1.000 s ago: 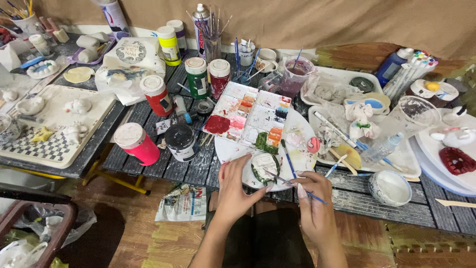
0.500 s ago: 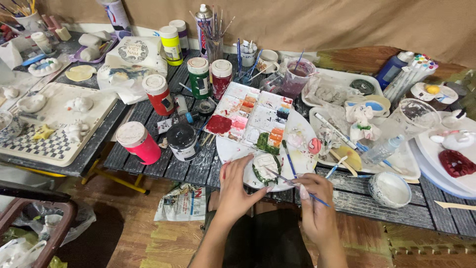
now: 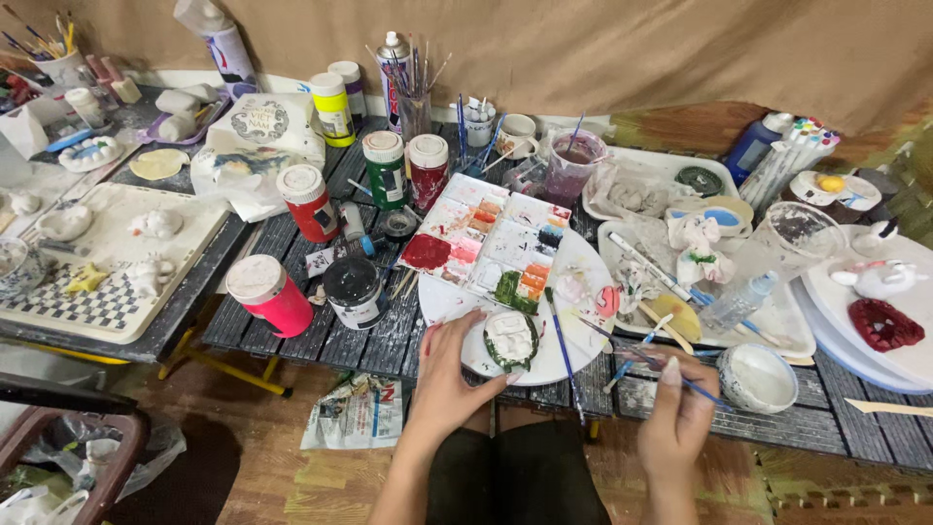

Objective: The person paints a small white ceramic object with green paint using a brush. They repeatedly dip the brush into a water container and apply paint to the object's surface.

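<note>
Since the earlier frames little has shifted: our left hand (image 3: 449, 374) stays at the round piece and our right hand (image 3: 677, 413) keeps its brush, with only a slight change of view.

We see a small round clay piece (image 3: 511, 339), white on its face with a dark green painted edge, lying on the near rim of the white plate (image 3: 573, 272). Our left fingers rest against its left and lower edge, a loose grip around it rather than a lift. Our right grip is narrow, closed on a thin paintbrush (image 3: 649, 357) with a blue handle that slants up and left toward the plate. A second blue-handled brush (image 3: 561, 345) lies across the plate just right of the piece.

On the plate sits a rectangular paint palette (image 3: 491, 243) with wells of red, orange, green and dark blue. Left of it on the slatted worktop (image 3: 369, 340) stand a black-lidded jar (image 3: 354, 291), a pink bottle (image 3: 270, 294), and red (image 3: 307, 202) and green (image 3: 386, 169) bottles. Right of our brush hand is a small white bowl (image 3: 757, 377), and beyond it a tray (image 3: 777, 335) of white figures and tools.
</note>
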